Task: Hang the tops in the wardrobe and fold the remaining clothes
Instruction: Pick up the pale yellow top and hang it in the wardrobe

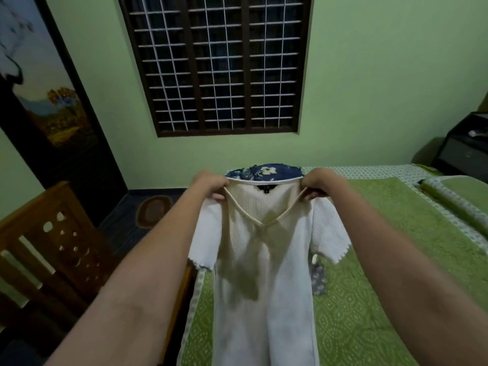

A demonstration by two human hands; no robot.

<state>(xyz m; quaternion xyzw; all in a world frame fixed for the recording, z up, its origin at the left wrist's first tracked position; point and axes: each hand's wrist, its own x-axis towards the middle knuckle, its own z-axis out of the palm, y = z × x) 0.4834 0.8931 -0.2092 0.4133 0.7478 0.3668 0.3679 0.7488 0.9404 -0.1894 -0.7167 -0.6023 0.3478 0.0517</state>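
The left hand (211, 184) pinches one shoulder of a cream ribbed short-sleeved top (264, 260) — held up over the green patterned bed's (396, 260) left edge, neckline up, length hanging down — the right hand (320, 183) pinches the other shoulder.

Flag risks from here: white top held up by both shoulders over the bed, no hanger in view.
1. Left hand and right hand only pinch the white V-neck top at its shoulders; freeing one hand for a hanger may let that side slump.
2. The hem hangs low over the green bedspread and could drag.
3. It hides most of the navy floral garment behind, which could be overlooked.
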